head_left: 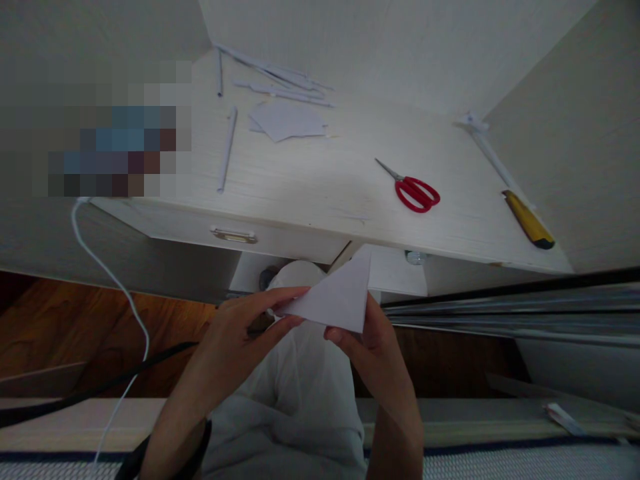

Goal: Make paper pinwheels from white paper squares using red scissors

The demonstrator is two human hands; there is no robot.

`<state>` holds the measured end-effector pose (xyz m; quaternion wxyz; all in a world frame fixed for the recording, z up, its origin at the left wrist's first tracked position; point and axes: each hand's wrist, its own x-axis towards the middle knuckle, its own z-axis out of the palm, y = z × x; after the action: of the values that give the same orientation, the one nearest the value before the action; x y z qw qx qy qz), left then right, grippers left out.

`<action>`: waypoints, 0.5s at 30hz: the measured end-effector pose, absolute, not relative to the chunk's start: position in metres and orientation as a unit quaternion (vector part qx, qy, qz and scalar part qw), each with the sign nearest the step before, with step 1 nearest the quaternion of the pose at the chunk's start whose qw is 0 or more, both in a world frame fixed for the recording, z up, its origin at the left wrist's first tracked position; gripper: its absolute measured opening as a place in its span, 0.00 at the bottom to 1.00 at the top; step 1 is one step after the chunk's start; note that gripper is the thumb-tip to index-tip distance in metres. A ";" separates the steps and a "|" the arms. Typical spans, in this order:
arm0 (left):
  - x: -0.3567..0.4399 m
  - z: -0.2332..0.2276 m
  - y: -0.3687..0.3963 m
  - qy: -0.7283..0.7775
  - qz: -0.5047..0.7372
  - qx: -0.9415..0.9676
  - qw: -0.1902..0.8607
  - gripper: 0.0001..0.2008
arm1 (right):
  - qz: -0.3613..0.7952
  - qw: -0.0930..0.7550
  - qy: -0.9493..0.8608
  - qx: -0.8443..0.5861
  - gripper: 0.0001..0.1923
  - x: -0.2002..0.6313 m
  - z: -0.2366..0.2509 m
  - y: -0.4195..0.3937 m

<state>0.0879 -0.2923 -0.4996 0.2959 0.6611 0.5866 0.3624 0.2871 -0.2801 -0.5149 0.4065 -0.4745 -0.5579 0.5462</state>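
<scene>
Both hands raised in front of the lap, below the near edge of the table (320,220), sharing one folded white paper triangle (340,297). Left hand (240,333) coming up from 7 o'clock, forearm slanted, fingers (283,297) pinched narrow on the triangle's pointed left tip, thumb underneath. Right hand (373,347) rising from 5 o'clock, wrist bent inward, fingers closed on the lower right corner and along the paper's short right edge, thumb (343,335) pressed at the bottom corner. Triangle held about level, apex pointing up toward 12 o'clock, just short of the table edge, clear of the light trousers (300,393) beneath. On the table, well apart from the hands: red-handled scissors (415,191) at 1 o'clock, a yellow utility knife (529,227) at 2 o'clock near the right end, a flat sheet of cut paper (287,120) at 12 o'clock with thin paper strips (280,83) beyond it, a rolled paper tube (227,150) at 11 o'clock. Drawer handle (233,235) on the table front at 11 o'clock. White cable (117,287) hanging at 9 o'clock over wooden floor (60,320). Open room left and right of the hands; table edge close above.
</scene>
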 end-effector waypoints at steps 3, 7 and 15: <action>0.089 -0.498 -0.291 0.580 0.356 0.660 0.317 0.13 | 0.545 0.403 -0.552 -0.485 0.18 0.288 -0.516 -0.280; 0.091 -0.496 -0.290 0.561 0.344 0.668 0.348 0.13 | 0.539 0.414 -0.543 -0.493 0.13 0.285 -0.516 -0.279; 0.099 -0.498 -0.287 0.612 0.375 0.618 0.321 0.10 | 0.531 0.437 -0.537 -0.489 0.15 0.273 -0.516 -0.279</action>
<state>0.0989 -0.2872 -0.4977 0.3210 0.6181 0.6119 0.3749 0.2730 -0.2788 -0.5160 0.4374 -0.4889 -0.5365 0.5308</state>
